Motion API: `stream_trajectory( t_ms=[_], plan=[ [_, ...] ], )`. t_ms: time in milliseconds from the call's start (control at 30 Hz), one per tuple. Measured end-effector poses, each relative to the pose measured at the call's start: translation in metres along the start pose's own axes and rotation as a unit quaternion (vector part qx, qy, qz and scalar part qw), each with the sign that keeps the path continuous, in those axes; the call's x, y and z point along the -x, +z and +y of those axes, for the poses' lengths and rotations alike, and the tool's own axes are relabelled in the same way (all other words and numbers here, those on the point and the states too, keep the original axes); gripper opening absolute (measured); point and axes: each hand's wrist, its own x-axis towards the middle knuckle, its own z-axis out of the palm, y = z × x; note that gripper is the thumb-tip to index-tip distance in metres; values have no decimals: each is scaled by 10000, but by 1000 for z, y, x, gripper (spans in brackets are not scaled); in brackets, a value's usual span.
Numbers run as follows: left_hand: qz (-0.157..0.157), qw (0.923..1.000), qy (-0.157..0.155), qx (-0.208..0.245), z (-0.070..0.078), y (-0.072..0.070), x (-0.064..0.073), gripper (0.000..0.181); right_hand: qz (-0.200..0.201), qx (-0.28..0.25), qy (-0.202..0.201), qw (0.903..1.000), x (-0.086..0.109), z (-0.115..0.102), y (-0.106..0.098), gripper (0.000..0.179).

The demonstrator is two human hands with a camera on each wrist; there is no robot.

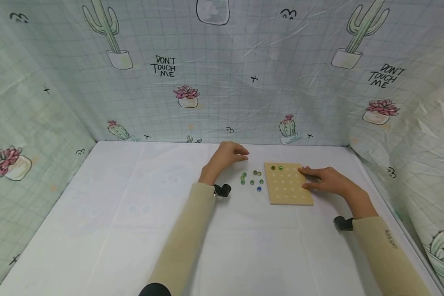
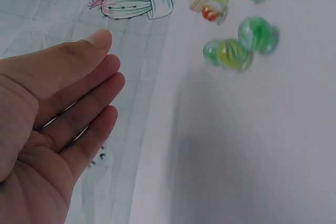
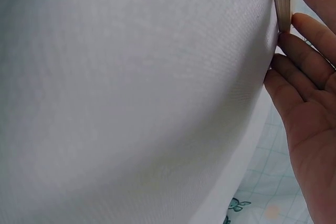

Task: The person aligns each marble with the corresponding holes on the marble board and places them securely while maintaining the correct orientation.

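A square wooden board (image 1: 291,201) with rows of small round hollows lies on the white table, right of the middle. Two marbles sit in its far row toward the left, one dark (image 1: 273,167) and one green (image 1: 280,168). Fingers of my right hand (image 1: 329,181) rest against the board's right edge, thumb and fingertips extended. To the left, my left hand (image 1: 227,158) hovers near the loose marbles, fingers loosely bent and nothing between them. Those marbles include a blue one (image 1: 259,188), a yellow-green one (image 2: 232,54) and an orange-red one (image 2: 211,13).
Several loose glass marbles, mostly green like this one (image 1: 252,182), lie between my left hand and the board. A white cloth covers the table (image 1: 133,230). Behind it and at both sides hangs a printed curtain (image 1: 222,102) with cactus drawings.
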Motion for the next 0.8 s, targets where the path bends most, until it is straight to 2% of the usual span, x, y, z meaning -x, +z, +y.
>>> stream_trajectory(
  t_ms=[200, 467, 800],
  plan=[
    [-160, 9998, -75, -91, 1, -11, 12, 27, -1, -39, -23, 10000, 1, -1, 1, 76],
    [-527, 9980, -61, -331, 4, -18, 24, 26, 99, -30, -99, 9999, 1, 2, 1, 76],
    [-965, 9916, 237, -831, 4, -16, 40, 29, 64, -22, -37, 10000, -1, 5, 3, 79]
  ],
)
